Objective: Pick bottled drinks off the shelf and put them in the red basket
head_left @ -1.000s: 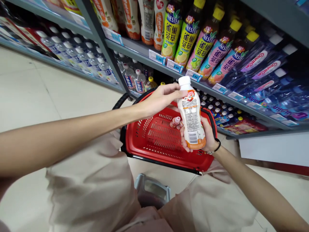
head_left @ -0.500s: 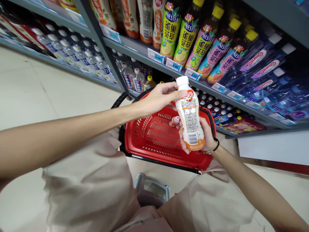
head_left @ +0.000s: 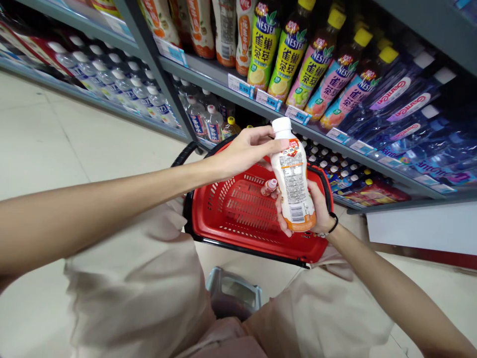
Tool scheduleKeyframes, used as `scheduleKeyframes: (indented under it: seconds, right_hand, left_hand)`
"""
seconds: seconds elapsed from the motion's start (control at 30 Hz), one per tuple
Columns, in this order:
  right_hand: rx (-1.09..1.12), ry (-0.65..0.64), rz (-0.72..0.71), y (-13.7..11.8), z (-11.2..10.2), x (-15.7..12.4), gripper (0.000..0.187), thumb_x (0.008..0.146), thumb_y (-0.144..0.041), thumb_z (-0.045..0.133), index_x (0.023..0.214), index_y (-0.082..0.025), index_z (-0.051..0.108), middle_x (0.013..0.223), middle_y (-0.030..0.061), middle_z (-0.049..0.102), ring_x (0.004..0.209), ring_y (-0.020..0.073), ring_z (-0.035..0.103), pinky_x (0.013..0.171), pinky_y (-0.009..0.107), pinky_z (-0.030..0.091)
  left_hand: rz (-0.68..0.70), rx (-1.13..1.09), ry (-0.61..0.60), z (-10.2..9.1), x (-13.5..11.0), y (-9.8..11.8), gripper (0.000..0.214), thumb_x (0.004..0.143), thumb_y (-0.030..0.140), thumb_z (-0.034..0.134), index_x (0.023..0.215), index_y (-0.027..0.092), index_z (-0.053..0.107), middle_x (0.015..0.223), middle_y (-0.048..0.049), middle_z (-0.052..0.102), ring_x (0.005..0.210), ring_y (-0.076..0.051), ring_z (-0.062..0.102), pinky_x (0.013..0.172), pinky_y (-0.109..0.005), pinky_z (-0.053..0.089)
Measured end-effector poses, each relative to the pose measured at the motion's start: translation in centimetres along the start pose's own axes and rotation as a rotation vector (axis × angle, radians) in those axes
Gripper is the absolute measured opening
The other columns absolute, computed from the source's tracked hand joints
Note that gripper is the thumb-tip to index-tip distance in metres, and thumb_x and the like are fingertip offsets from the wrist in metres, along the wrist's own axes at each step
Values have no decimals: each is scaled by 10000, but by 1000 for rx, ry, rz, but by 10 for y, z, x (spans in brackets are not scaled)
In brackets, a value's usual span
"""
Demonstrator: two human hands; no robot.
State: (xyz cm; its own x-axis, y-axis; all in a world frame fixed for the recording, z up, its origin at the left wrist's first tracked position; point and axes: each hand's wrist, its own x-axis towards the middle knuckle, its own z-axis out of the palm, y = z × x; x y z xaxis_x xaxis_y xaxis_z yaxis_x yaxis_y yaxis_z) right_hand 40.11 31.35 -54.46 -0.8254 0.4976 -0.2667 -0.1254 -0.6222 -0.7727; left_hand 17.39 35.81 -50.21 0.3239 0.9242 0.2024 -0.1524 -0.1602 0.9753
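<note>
Both my hands hold a white drink bottle [head_left: 294, 181] with a white cap, an orange base and a printed label with a barcode facing me. Near its neck, the thumb and fingers of my left hand [head_left: 253, 149] close on the bottle. My right hand [head_left: 318, 206] wraps round its lower part from behind, fingertips showing at the left side. Below the bottle is a red shopping basket [head_left: 238, 233] with a black rim. Inside the basket lies a small bottle with a pinkish label [head_left: 269, 187], partly hidden behind the white one.
Ahead, a grey shelf [head_left: 208, 74] carries tea bottles [head_left: 263, 47] with yellow caps, orange-labelled bottles [head_left: 201, 27] and clear water bottles [head_left: 406, 104]. More bottles [head_left: 119, 79] stand on the lower left shelf. A grey stool-like object [head_left: 234, 293] is between my legs on the tiled floor.
</note>
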Motion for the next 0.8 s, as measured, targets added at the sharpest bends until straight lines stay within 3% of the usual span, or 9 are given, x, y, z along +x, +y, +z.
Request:
scheduleKeyframes:
  seconds: [0.37,0.8]
  right_hand:
    - [-42,27,24,0,-1,-1,676,902,-765,399,989,-139,639,734,125,721,614,280,714,459,304,525]
    - [-45,39,36,1,-1,-4,797,918,-819,351,935,-100,692,728,171,754,549,276,712,508,340,557]
  left_hand:
    - [-5,2,1,1,0,2,373,909,432,783,1132,134,755,1037,-95,786,910,-200,748,757,-278,615]
    - [1,-18,-26,-1,0,2,363,881,433,805,1090,140,763,983,-90,781,870,-196,743,708,-259,599]
